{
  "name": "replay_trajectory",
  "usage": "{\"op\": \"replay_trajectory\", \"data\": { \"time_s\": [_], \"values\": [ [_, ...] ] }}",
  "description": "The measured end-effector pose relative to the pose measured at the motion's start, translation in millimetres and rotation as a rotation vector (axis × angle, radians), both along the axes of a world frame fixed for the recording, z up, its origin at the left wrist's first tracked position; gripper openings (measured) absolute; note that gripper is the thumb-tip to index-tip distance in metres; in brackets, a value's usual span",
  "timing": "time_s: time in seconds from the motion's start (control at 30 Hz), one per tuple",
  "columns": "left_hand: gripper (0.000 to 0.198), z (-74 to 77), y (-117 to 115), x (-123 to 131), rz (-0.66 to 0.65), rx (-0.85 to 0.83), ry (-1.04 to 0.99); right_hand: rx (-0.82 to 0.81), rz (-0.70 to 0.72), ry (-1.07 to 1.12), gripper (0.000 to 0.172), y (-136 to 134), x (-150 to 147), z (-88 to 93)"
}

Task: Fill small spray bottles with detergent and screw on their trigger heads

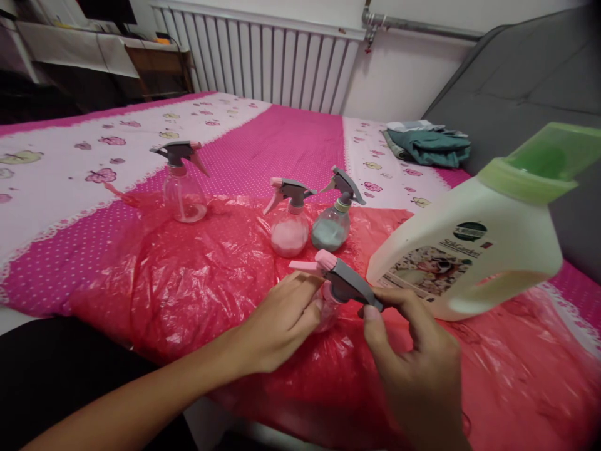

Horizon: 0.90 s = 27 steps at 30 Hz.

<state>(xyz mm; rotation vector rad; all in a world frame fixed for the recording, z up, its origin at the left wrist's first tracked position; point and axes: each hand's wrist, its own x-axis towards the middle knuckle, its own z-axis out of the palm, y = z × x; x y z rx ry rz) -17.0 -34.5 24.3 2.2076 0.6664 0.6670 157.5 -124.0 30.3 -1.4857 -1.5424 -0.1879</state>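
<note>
A small spray bottle with a grey and pink trigger head [345, 279] stands between my hands, its clear body [328, 316] partly hidden by my fingers. My left hand [286, 319] is closed around the body and neck. With thumb and fingers, my right hand [413, 351] pinches the back end of the grey head. Just beyond stand a pink-topped spray bottle [290, 235] with whitish content and a greenish spray bottle [332, 228] with a grey head. A third, clear pinkish spray bottle [185, 194] stands farther left.
At the right, a large white detergent jug [469, 244] with a green cap leans over the red plastic sheet [188, 282]. That sheet covers part of the pink bed [291, 138]. Folded clothes [429, 144] lie by the grey headboard [530, 81]. Behind is a radiator [263, 56].
</note>
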Motion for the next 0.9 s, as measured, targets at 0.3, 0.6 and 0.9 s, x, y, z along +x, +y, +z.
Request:
{"op": "replay_trajectory", "data": {
  "time_s": [0.3, 0.6, 0.9],
  "values": [
    [0.042, -4.7, 0.9, -1.1, -0.016, 0.015, -0.044, 0.008, -0.042, -0.014, 0.006, -0.6, 0.7, -0.5],
    [0.030, -7.1, 2.3, 2.6, 0.005, -0.001, 0.015, -0.003, -0.016, 0.006, 0.004, -0.3, 1.4, 0.4],
    [0.033, -5.9, 1.0, 0.9, 0.007, -0.051, -0.011, -0.016, 0.008, 0.015, 0.005, 0.1, 0.8, -0.3]
  ]
}}
